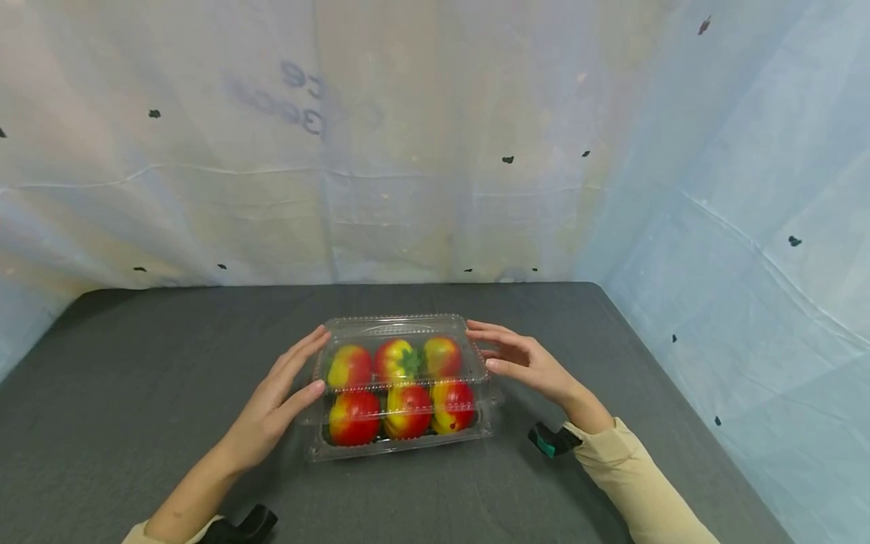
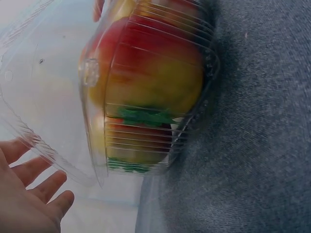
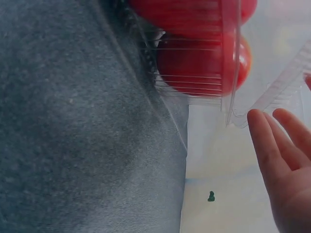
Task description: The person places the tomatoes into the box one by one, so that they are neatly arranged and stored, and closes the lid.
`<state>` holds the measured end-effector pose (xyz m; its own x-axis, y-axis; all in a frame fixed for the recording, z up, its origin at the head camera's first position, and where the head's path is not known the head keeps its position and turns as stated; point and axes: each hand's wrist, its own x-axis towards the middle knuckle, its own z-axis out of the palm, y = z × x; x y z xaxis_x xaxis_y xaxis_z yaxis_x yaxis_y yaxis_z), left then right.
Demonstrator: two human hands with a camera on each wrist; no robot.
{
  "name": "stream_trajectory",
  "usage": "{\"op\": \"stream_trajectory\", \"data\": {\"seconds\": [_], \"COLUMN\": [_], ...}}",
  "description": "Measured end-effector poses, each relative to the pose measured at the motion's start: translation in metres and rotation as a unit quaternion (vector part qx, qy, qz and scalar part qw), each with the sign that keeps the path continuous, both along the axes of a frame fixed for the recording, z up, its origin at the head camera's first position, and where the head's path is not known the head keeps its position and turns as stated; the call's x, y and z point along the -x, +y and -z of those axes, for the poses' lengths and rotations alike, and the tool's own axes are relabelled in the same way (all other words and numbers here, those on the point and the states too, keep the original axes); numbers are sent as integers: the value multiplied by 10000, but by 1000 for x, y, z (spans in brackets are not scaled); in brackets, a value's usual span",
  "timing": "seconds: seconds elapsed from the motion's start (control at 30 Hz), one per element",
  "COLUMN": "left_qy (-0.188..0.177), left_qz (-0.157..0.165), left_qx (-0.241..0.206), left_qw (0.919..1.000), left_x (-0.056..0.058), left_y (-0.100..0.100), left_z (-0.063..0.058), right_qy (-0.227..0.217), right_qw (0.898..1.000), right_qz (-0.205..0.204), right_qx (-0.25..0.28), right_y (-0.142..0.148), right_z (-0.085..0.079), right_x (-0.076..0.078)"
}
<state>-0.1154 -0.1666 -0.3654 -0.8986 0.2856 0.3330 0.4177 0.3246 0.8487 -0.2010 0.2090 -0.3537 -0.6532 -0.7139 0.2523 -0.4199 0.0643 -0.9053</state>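
A clear plastic clamshell box (image 1: pixel 401 451) stands on the dark table, with several red-and-yellow fruits (image 1: pixel 355 418) in two rows inside. Its transparent lid (image 1: pixel 381 325) is tilted up over the fruits, apart from the base at the front and hinged at the back. My left hand (image 1: pixel 272 408) is at the lid's left side, fingers extended along its edge and thumb near the front corner. On the opposite side, my right hand (image 1: pixel 530 364) has its fingertips at the lid's right edge. Both wrist views show the fingers loosely extended beside the raised lid (image 2: pixel 43 73).
The grey-black table (image 1: pixel 170 378) reaches back to a pale plastic sheet (image 1: pixel 421 151) hung as a wall, and a bluish sheet (image 1: pixel 768 189) on the right. Black wrist devices (image 1: pixel 553 440) sit at both cuffs. Green leaves (image 2: pixel 146 116) show among the fruits.
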Motion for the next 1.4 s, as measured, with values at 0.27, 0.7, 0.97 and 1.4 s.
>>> {"op": "stream_trajectory", "data": {"seconds": [0.27, 0.7, 0.97, 1.4], "left_qy": [124, 236, 231, 465], "left_qz": [-33, -72, -44, 210], "left_qx": [135, 523, 725, 1112], "left_qw": [9998, 9983, 9971, 9925], "left_x": [-1, -4, -7, -15], "left_y": [-1, -8, -10, -19], "left_z": [5, 11, 17, 19], "right_qy": [145, 660, 614, -580], "right_qw": [9998, 9941, 9923, 9905], "right_qz": [30, 268, 420, 414], "right_qx": [-165, -812, -992, -1174], "right_y": [2, 3, 3, 9], "right_z": [3, 8, 9, 13], "right_x": [-3, -11, -17, -28]}}
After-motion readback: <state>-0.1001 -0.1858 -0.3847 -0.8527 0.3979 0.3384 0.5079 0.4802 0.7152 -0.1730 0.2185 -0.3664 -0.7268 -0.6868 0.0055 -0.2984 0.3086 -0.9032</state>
